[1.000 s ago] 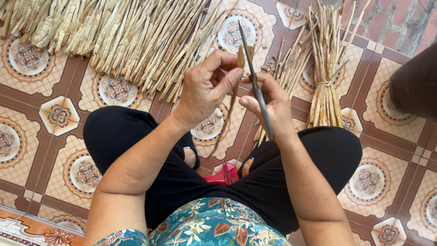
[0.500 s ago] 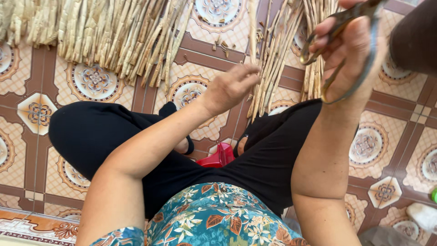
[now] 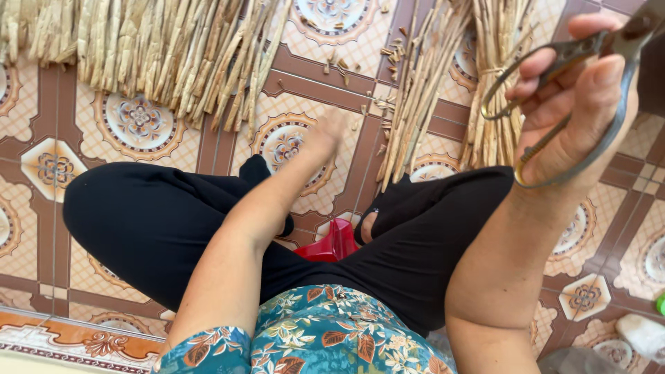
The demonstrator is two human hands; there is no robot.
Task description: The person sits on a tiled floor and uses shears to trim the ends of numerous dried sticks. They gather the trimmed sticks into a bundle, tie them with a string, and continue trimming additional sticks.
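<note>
Patterned floor tiles (image 3: 142,121) everywhere, brown and cream with round medallions, and the person is sitting low on what looks like a small red stool (image 3: 325,246), just visible between the black trousers at lower centre.

Closest to the camera, on the right side of the frame, the right hand (image 3: 575,111) is raised high with its fingers closed around the loop handles of a pair of metal scissors (image 3: 554,55). The blades run off the upper right corner, so I can't tell if they're open or closed. That's my main worry: sharp steel held up near face level, out of the person's line of sight.

Further out, mid-frame, the left hand (image 3: 325,131) stretches toward the loose straw stalks (image 3: 415,97) on the floor. It's blurred, looks open and holds nothing as far as I can see. A hurried grab could scatter that bundle, or catch a splintery end.

Beyond, a tied sheaf (image 3: 495,90) lies at upper right, and a wide row of dried stalks (image 3: 159,48) fills the upper left. Small cut bits (image 3: 391,52) litter the tiles, easy to slip on or kneel into.
</note>
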